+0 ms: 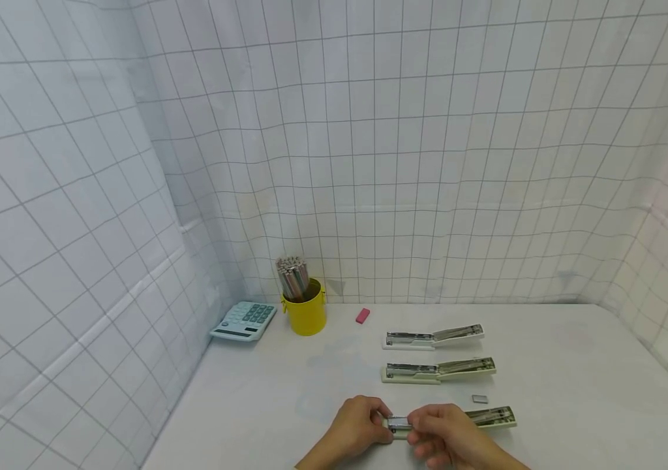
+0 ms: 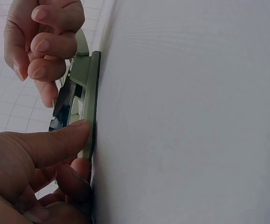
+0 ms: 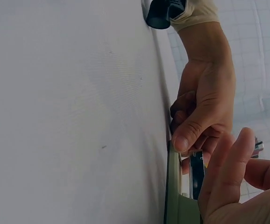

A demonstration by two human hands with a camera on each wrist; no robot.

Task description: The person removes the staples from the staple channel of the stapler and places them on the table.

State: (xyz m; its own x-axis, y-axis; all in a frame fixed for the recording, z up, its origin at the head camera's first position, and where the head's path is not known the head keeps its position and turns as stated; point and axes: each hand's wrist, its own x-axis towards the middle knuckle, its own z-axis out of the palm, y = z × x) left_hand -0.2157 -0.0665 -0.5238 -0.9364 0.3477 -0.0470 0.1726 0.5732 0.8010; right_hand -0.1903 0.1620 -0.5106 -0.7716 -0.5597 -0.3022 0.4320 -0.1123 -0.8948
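An opened stapler [image 1: 498, 416] lies lengthwise near the front of the table, its top arm swung back to the right. My left hand [image 1: 357, 424] grips the left end of its base, thumb [image 2: 67, 142] pressed along the side in the left wrist view. Over the magazine, my right hand [image 1: 445, 432] pinches the right end of a silver strip of staples [image 1: 397, 423]; its other fingers [image 2: 55, 44] are curled. In the right wrist view the dark magazine [image 3: 196, 172] shows between the hands. Right fingertips partly hide it. Another staple strip [image 1: 479, 399] lies just behind the stapler.
Two more opened staplers, a middle one [image 1: 413, 374] and a far one [image 1: 410, 342], lie behind in a row. Farther back are a pink eraser [image 1: 363, 316], a yellow bucket [image 1: 307, 318] of pencils [image 1: 293, 277] and a light blue calculator [image 1: 244, 321]. Grid-patterned curtains [image 1: 404, 163] border the table.
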